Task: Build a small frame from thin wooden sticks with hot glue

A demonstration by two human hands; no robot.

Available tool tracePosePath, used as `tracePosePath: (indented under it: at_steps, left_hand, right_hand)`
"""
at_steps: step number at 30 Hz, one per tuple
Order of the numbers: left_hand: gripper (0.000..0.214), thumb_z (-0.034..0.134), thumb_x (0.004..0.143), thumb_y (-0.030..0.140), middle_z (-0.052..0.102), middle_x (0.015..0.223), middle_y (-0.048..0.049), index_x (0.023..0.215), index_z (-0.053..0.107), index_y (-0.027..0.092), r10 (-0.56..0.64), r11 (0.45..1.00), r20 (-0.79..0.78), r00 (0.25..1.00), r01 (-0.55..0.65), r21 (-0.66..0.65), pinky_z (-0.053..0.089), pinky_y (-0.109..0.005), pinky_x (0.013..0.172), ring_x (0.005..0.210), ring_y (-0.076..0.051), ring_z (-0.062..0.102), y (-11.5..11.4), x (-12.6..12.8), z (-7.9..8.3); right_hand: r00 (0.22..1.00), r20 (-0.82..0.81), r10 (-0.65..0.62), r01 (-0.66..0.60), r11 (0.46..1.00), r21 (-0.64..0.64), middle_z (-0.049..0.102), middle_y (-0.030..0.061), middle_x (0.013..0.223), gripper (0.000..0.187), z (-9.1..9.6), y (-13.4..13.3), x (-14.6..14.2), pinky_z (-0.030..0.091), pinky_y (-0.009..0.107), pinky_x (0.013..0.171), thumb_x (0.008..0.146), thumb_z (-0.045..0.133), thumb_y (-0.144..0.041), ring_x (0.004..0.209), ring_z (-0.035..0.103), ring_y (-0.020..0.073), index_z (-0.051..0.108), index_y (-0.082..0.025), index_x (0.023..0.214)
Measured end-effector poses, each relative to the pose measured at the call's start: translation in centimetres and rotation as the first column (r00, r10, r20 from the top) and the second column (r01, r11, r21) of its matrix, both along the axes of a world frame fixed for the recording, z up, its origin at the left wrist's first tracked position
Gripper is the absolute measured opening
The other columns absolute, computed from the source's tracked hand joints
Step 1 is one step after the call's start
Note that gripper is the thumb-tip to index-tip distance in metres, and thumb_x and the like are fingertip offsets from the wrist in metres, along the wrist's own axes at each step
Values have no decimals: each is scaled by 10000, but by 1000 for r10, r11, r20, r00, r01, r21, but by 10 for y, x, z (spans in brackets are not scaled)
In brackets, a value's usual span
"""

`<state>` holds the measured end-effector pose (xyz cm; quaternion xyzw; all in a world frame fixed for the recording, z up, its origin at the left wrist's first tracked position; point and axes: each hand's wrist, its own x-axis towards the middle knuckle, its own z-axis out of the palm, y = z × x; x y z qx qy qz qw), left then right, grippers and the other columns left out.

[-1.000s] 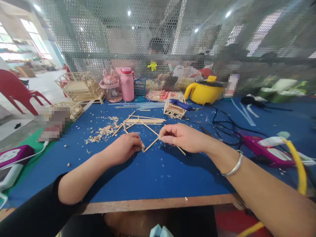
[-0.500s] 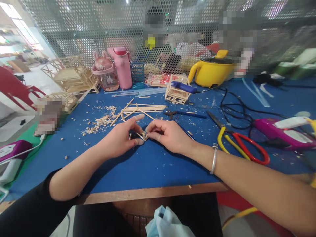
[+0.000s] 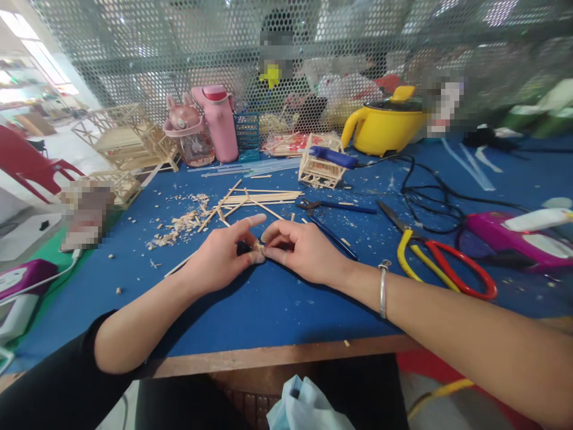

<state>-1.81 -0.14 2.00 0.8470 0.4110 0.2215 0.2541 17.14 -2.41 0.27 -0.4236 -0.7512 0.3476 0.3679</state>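
Note:
My left hand (image 3: 224, 254) is closed around small pale wooden pieces (image 3: 258, 247), thumb and middle finger together, index finger raised. Meeting it at the fingertips, my right hand (image 3: 308, 249) pinches the same pieces, low over the blue table. Fingers cover most of them, so their shape cannot be made out. A thin wooden stick (image 3: 179, 264) shows beyond the left wrist, its other end hidden by the hand. Just past the hands lie a pile of thin wooden sticks (image 3: 264, 197) and a heap of wood offcuts (image 3: 183, 230).
Pliers (image 3: 340, 207), a blue pen-like tool (image 3: 333, 237) and scissors (image 3: 418, 257) lie to the right. A small stick-built frame (image 3: 320, 173) with a blue-handled tool (image 3: 333, 157) on it stands behind. Farther back are a pink bottle (image 3: 220, 125) and a yellow pot (image 3: 389, 131).
The wooden pieces have been turned between my fingertips. A stick now sticks out left past my left wrist. My right fingers have curled in closer, and the view has shifted slightly.

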Motion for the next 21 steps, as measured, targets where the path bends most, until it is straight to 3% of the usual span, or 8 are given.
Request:
tracePosePath:
  at_steps: [5, 13, 16, 18, 21]
  left_hand:
    - [361, 627, 757, 261, 719, 897, 16, 1118, 615, 244, -41, 999, 5, 999, 41, -24, 470, -268, 768, 818, -153, 640, 0, -1, 4]
    - [204, 637, 767, 376, 721, 853, -4, 863, 691, 205, -66, 991, 69, 995, 74, -111, 481, -279, 740, 770, -159, 634, 5, -4, 4]
    - [215, 640, 767, 341, 723, 879, -18, 918, 678, 193, -72, 991, 112, 991, 83, -101, 495, -286, 750, 791, -164, 645, 3, -4, 4]
    - [254, 642, 765, 305, 721, 921, -27, 991, 654, 190, -77, 995, 138, 987, 86, -59, 503, -292, 775, 821, -166, 654, 0, -4, 6]
    - [190, 599, 793, 256, 721, 925, -24, 963, 668, 202, -84, 992, 51, 995, 78, 101, 503, -288, 771, 823, -166, 658, -4, -6, 8]
  right_hand:
    - [999, 32, -16, 14, 997, 71, 708, -12, 796, 76, 0, 1, 0, 500, 230, 720, 784, 601, -144, 740, 667, 114, 628, -190, 839]
    - [1000, 20, -11, 9, 996, 83, 714, -15, 796, 88, -1, 1, 0, 508, 233, 714, 770, 608, -152, 729, 664, 114, 662, -190, 828]
    - [999, 28, -17, 14, 996, 86, 720, -12, 806, 88, 0, 1, 0, 509, 240, 714, 771, 606, -160, 729, 666, 118, 668, -193, 823]
    - [999, 43, -21, 16, 994, 105, 720, -16, 803, 88, 0, 1, 0, 505, 241, 714, 771, 604, -155, 725, 663, 117, 669, -196, 815]
    - [996, 83, -33, 22, 991, 131, 711, -21, 774, 85, 1, 0, -1, 496, 237, 708, 765, 606, -137, 706, 654, 113, 662, -195, 790]
